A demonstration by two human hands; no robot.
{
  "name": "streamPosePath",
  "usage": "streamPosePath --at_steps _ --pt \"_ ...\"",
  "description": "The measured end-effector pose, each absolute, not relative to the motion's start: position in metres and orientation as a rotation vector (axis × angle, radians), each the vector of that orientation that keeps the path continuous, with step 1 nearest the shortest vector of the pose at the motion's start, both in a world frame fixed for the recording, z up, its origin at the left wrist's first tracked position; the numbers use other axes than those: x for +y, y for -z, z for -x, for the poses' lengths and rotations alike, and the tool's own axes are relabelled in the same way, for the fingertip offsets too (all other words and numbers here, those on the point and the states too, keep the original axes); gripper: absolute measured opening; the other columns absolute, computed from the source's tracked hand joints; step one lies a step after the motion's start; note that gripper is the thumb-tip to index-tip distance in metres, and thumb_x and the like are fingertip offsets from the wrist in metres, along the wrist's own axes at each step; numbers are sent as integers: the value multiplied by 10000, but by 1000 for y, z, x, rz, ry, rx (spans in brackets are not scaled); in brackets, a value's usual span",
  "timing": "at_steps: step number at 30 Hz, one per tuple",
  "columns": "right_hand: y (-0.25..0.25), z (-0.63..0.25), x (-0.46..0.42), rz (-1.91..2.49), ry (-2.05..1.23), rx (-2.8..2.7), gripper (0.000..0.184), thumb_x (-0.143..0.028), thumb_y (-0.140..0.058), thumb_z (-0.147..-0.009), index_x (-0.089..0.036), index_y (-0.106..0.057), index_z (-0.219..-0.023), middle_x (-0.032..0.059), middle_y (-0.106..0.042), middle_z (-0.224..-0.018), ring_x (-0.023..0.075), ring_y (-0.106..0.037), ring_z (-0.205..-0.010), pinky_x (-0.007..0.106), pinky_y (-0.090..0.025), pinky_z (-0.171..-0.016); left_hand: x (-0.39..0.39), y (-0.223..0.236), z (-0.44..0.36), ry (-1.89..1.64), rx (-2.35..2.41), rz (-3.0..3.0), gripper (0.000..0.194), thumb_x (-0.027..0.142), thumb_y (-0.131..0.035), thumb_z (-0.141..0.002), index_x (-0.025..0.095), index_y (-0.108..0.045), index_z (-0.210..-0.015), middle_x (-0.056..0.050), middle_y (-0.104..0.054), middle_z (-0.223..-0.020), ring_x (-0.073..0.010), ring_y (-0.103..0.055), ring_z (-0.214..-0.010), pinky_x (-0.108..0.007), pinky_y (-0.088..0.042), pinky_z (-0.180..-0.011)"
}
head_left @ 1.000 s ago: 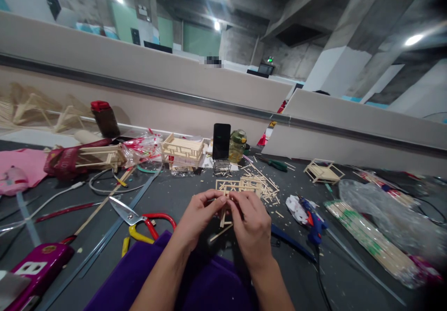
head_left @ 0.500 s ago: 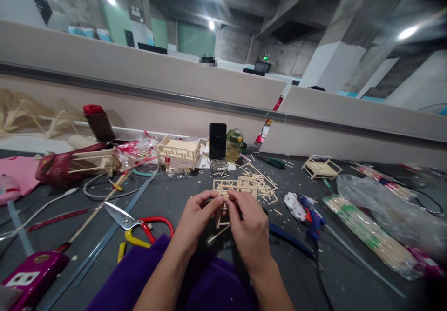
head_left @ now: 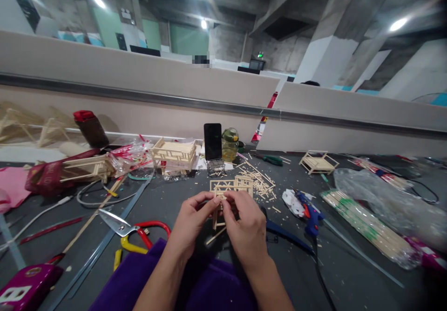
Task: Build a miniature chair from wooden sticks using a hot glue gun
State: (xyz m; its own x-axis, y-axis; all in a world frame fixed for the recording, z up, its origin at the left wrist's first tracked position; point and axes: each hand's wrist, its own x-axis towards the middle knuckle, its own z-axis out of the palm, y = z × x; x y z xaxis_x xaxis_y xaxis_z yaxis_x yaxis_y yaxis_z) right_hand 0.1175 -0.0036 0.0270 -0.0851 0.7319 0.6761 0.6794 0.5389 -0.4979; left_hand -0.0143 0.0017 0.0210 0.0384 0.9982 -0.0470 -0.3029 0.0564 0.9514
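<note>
Left hand [head_left: 189,219] and right hand [head_left: 246,221] together at six o'clock, pinching your stick frame [head_left: 215,219]; shifting it likely needs light pressure.

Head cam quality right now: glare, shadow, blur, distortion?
Head view: ceiling lamps flare into soft starbursts; dark corner vignette at upper right; wide-angle stretch slants the concrete column; shiny highlights on the bagged sticks; deep shadow beneath the left hand and right hand; small joints between fingertips too soft to read; pixelated patch above the partition.
</note>
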Motion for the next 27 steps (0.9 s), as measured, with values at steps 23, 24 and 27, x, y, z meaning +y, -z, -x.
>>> streamPosePath --at_steps 23,24,27 --pt "-36 -132 2 1197 117 -1807 178 -128 -529 -890 -200 -685 -937 59 -610 -861 186 -567 -814 298 -447 -725 3 -19 15 -1260 1067 -981 239 357 -762 -718 168 -722 -859 -22 -693 -773 -127 -592 -679 -217 -441 -634" --pt "-36 -134 2 1204 130 -1817 193 -123 -528 -887 -203 -688 -960 60 -603 -870 189 -560 -818 301 -444 -721 4 -19 15 -1260 1069 -986 234 357 -760 -720 168 -721 -852 -19 -691 -765 -126 -591 -676 -216 -439 -633" --pt "-34 -136 3 1206 141 -1851 204 -142 -529 -897 -209 -688 -1006 60 -583 -878 193 -544 -822 305 -438 -711 3 -19 15 -1262 1077 -991 228 364 -761 -715 174 -724 -835 -14 -692 -750 -126 -592 -673 -218 -437 -638"
